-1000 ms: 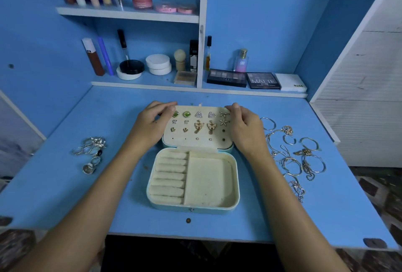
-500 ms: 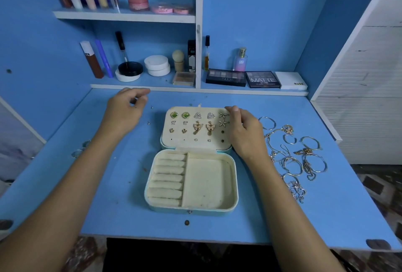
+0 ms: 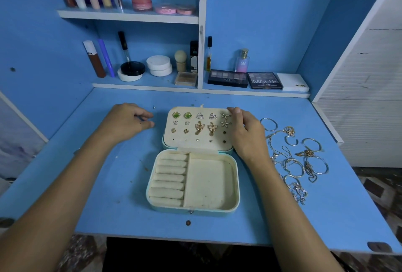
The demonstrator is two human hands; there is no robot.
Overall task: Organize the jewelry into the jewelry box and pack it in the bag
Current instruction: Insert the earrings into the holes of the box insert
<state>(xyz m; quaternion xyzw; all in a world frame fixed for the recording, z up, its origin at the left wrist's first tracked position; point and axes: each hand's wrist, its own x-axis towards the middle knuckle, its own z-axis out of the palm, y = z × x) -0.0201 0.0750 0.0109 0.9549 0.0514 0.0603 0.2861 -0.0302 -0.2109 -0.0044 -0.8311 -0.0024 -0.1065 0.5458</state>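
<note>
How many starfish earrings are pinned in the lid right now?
2, both in the rightmost column of the jewelry box lid: one starfish earring in the top row, the other just below it. The right hand may hide more.

Just one camera here, head-mounted, looking forward and steeply down over the blue desk point(image 3: 108, 195) from the near edge. Wide-angle and close in, it faces the far shelves point(image 3: 130, 16), both forearms reaching in from below.

Left hand point(image 3: 128, 122) fingers' contents too small t/tell.
</note>
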